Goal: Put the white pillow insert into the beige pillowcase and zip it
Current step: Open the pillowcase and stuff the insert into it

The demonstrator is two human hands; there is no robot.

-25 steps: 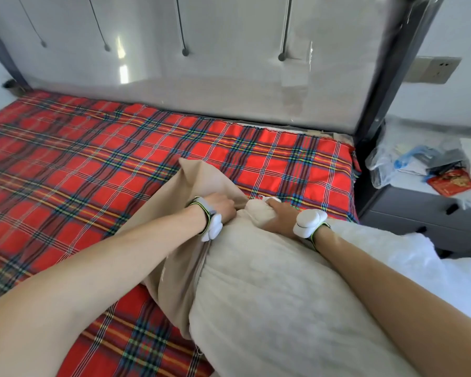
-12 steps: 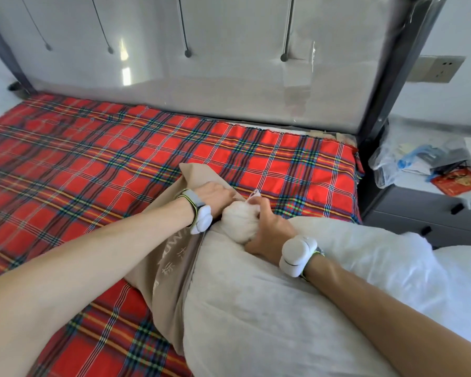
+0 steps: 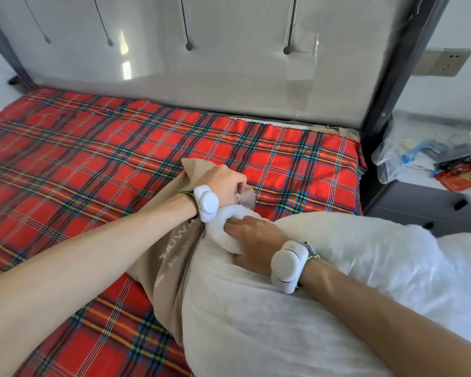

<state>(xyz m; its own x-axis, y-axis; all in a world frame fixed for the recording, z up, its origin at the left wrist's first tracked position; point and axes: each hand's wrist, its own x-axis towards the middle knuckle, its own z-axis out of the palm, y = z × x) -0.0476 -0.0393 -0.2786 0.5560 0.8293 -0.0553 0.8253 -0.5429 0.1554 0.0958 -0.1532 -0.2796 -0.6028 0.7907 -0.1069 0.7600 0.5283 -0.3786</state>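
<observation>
Left hand (image 3: 223, 183) grips the mouth of the beige fabric pillowcase (image 3: 172, 268) lying on the red plaid bed sheet (image 3: 93, 159); right hand (image 3: 253, 238) clutches a bunched corner of the plump white pillow insert (image 3: 256, 322). Best to hold the opening wide and feed that corner in deep.

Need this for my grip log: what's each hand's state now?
Left hand: grips the beige pillowcase edge.
Right hand: grips the white pillow insert corner.

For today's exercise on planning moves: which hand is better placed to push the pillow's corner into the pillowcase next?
Probably the right hand: it grips the bunched pillow corner beside the left hand, which holds the pillowcase.
</observation>
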